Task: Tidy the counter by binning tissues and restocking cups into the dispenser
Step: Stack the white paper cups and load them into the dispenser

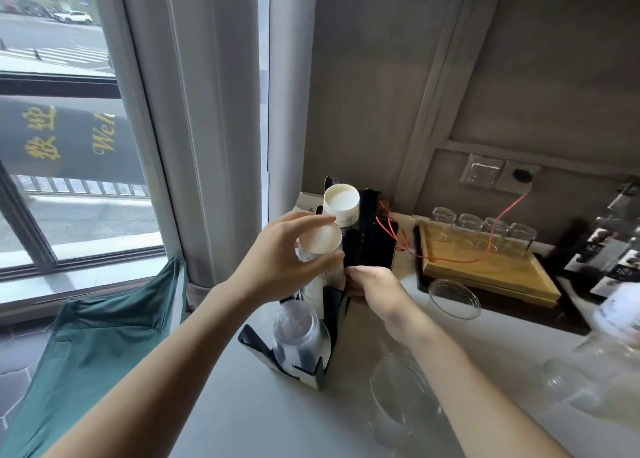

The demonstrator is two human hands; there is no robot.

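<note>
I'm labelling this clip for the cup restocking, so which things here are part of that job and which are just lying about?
Part of the job:
left hand gripping a paper cup stack
right hand holding the black cup dispenser
clear cups on the counter

Just lying about:
wooden tray with glasses
red cable
phone
bottles

Hotel-like refreshment counter (263,419), street window (69,111), glasses tray (485,270), cup dispenser (332,305)
</note>
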